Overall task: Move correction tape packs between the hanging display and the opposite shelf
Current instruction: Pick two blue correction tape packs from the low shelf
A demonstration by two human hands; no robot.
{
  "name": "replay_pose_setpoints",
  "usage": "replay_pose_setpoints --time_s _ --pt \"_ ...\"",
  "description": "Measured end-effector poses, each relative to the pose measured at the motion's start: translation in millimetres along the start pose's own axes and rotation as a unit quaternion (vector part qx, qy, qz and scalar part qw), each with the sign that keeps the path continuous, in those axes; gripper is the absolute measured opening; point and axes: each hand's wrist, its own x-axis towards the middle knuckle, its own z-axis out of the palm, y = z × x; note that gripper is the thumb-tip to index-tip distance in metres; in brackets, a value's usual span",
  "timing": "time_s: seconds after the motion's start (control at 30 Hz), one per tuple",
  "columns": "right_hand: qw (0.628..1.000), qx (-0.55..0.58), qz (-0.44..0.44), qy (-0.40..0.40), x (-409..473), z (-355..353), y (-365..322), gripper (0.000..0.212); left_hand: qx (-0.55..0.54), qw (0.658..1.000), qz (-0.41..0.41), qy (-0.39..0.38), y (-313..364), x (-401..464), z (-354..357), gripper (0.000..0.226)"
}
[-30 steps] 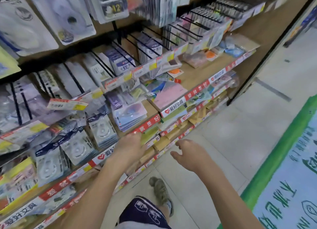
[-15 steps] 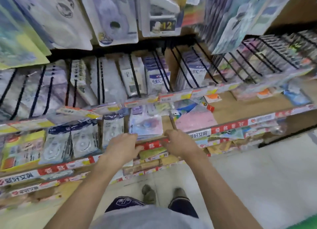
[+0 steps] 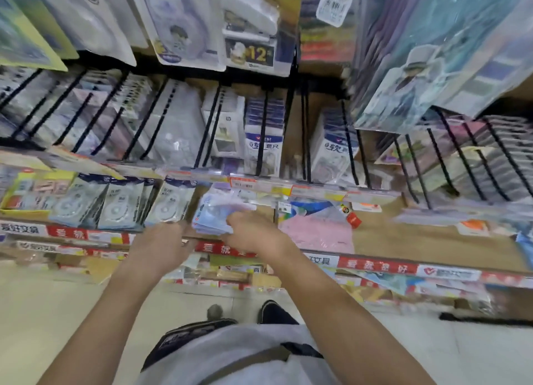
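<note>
A stack of pale blue and purple correction tape packs lies on the wooden shelf, just behind its red-and-white price strip. My right hand grips the stack from its right side, fingers curled over the top pack. My left hand reaches to the shelf edge just left of the stack, fingers stretched forward; whether they touch the packs is too blurred to tell. More white correction tape packs stand in a row on the shelf to the left.
Black hanging pegs loaded with packs jut out above the shelf, close over my hands. Large hanging packs crowd the top. Pink packets lie right of the stack. Lower shelves and pale floor are below.
I have turned to face the shelf squarely. Both hands moved up and forward from the shelf's front edge, and my right hand has closed on the stack of packs.
</note>
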Motion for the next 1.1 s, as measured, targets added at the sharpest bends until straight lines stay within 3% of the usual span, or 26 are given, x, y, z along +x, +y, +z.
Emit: replay_pose_setpoints --time_s 0.43,0.63,0.97,1.1 --pt "0.993 -0.065 -0.102 0.008 31 1 18 0.040 -0.082 0.986 -0.142 -0.019 -2 -36 42 0.047" --pt "0.997 -0.052 -0.054 0.012 45 2 37 0.043 -0.074 0.990 -0.122 -0.011 11 -33 49 0.040" --pt "0.998 -0.050 0.025 -0.036 73 7 38 0.067 -0.077 0.991 -0.111 -0.001 24 -30 53 0.034" --pt "0.999 -0.023 0.020 -0.033 77 10 44 0.060 -0.081 0.989 -0.121 0.017 17 -27 52 0.036"
